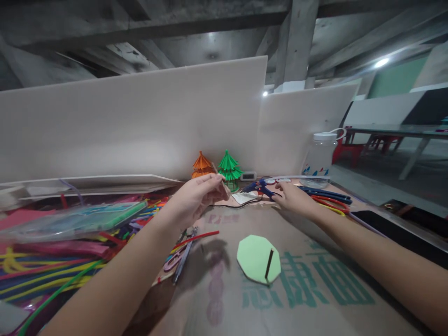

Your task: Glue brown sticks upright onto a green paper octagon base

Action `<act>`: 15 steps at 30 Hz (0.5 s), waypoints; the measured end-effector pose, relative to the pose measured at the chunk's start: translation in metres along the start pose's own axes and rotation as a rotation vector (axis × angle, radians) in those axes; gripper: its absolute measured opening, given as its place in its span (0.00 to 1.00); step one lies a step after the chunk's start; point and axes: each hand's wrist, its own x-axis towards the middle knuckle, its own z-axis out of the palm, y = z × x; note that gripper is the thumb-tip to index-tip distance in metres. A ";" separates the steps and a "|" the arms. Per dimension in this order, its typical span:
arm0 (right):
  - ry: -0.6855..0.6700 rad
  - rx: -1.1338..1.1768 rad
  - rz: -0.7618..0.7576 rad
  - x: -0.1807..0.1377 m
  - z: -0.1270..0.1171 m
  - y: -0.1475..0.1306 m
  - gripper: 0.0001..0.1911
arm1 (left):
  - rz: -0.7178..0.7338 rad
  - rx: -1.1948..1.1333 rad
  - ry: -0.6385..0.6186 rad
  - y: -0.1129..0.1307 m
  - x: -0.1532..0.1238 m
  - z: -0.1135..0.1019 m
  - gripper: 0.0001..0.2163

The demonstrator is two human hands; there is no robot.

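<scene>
My left hand (199,196) is raised over the table with fingers pinched together. A thin brownish stick (214,167) pokes up from its fingertips; the rest is hidden. At the back, my right hand (292,198) has its fingers apart at the handle end of a blue glue gun (259,186), which lies with its nozzle to the left. Between my forearms lies a pale green paper octagon (254,256) with a dark brown strip (269,264) on its right part. Behind my left hand stand an orange tiered-roof model (201,161) and a green one (229,165).
Colored craft strips (52,275) and a clear plastic case (80,219) crowd the left. Scissors (173,260) and a pen (185,256) lie nearer the middle. A water bottle (318,158) stands back right, near a black phone-like slab (388,233). White boards (140,126) rise behind.
</scene>
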 end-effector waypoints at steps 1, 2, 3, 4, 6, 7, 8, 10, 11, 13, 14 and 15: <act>0.001 0.005 -0.011 0.000 0.003 0.001 0.25 | 0.007 0.013 -0.018 0.002 -0.002 0.001 0.15; 0.000 0.009 -0.022 -0.001 0.006 0.001 0.28 | 0.024 0.034 -0.038 0.003 -0.004 0.003 0.15; -0.003 0.012 -0.033 -0.001 0.009 0.000 0.30 | 0.051 0.065 -0.058 0.005 -0.006 0.004 0.15; -0.005 0.013 -0.039 -0.002 0.013 -0.001 0.32 | 0.086 0.109 -0.076 0.006 -0.009 0.006 0.14; -0.001 0.008 -0.039 -0.005 0.019 -0.003 0.34 | 0.167 0.235 -0.101 0.007 -0.015 0.011 0.12; 0.004 0.004 -0.039 -0.006 0.022 -0.004 0.34 | 0.202 0.313 -0.101 0.008 -0.018 0.013 0.11; 0.010 0.000 -0.043 -0.008 0.024 -0.005 0.34 | 0.230 0.393 -0.092 0.008 -0.022 0.016 0.10; 0.019 -0.003 -0.051 -0.010 0.026 -0.007 0.31 | 0.277 0.553 -0.052 0.008 -0.028 0.021 0.10; 0.020 -0.003 -0.052 -0.010 0.027 -0.008 0.30 | 0.302 0.624 -0.030 0.009 -0.031 0.023 0.09; 0.012 0.000 -0.048 -0.006 0.027 -0.008 0.28 | 0.360 0.732 -0.001 0.009 -0.035 0.027 0.07; 0.005 0.003 -0.045 -0.002 0.028 -0.008 0.28 | 0.392 0.772 0.004 0.010 -0.037 0.029 0.06; -0.003 0.006 -0.042 0.003 0.028 -0.008 0.27 | 0.421 0.810 0.002 0.010 -0.038 0.030 0.06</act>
